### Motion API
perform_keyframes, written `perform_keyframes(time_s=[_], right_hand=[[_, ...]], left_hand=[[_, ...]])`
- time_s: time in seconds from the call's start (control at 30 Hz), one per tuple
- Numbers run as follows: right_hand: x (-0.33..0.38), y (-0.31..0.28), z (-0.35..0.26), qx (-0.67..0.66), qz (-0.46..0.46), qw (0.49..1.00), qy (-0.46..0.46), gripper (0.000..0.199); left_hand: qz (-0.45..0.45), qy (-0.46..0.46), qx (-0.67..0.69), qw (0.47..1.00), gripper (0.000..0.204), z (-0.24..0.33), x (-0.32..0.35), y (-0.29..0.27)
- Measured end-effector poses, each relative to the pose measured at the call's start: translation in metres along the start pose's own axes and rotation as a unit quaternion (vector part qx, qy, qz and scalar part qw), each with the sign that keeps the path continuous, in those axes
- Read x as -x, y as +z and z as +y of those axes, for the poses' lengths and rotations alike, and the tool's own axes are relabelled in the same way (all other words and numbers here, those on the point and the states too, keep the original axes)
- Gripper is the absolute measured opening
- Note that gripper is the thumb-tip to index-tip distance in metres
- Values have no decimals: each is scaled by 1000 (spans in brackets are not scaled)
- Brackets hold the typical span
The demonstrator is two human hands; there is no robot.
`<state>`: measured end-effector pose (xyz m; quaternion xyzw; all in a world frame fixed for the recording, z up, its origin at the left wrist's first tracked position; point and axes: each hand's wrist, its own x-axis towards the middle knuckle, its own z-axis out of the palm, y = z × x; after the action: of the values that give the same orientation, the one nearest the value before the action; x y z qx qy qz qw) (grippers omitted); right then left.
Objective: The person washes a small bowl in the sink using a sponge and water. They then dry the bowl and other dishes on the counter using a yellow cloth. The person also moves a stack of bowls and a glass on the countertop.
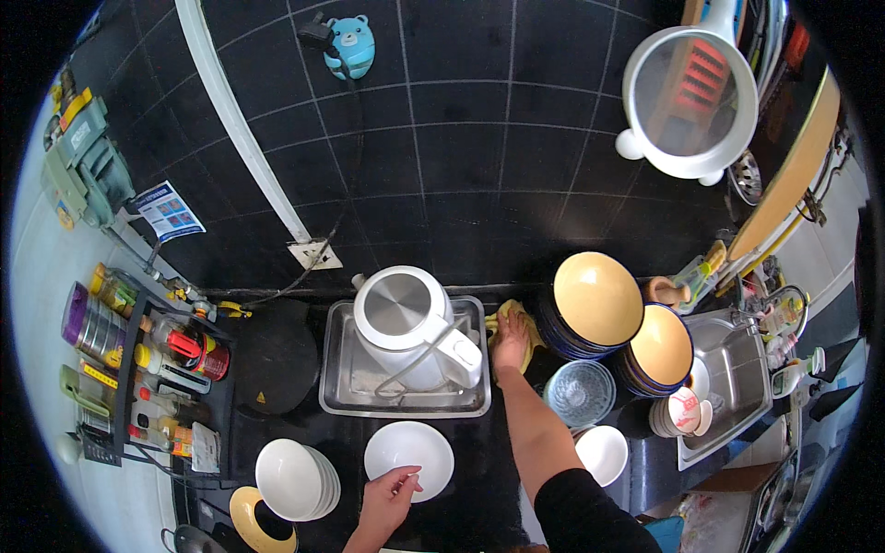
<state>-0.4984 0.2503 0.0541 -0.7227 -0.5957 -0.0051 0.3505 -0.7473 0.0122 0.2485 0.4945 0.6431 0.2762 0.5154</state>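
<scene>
At the back of the black counter, my right hand (510, 345) presses a yellow cloth (528, 335) down beside a steel tray (406, 405). The cloth shows past my fingers on both sides. In the tray stands a white electric kettle (396, 336) with its cord draped over it. My left hand (391, 500) is over the near left rim of a white bowl (419, 447). Its fingers are curled together in a pinch; whatever they hold, if anything, is hidden. Left of that hand, a stack of white bowls (293, 479) leans over.
Yellow bowls with dark blue outsides (599, 300) stand stacked right of the cloth, near a glass bowl (580, 394) and a small white bowl (602, 455). A steel sink (728, 369) is farther right. A black rack (214, 396) of bottles and a round black hotplate (277, 359) stand left.
</scene>
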Motion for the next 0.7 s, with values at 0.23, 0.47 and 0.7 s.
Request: perform_keyframes(time_s=[0.23,0.47,0.7], right_hand=[[-6,-6,-8,76,-134,987,-41,58],[41,-37,-10,60,-142,985,-75,54],[116,-101,-38,47,-162,985,-31,53]], left_hand=[[37,1,-1,999,15,-16,-4,-17],[47,29,16,998,15,-8,1,-20],[46,67,17,997,15,7,14,-16]])
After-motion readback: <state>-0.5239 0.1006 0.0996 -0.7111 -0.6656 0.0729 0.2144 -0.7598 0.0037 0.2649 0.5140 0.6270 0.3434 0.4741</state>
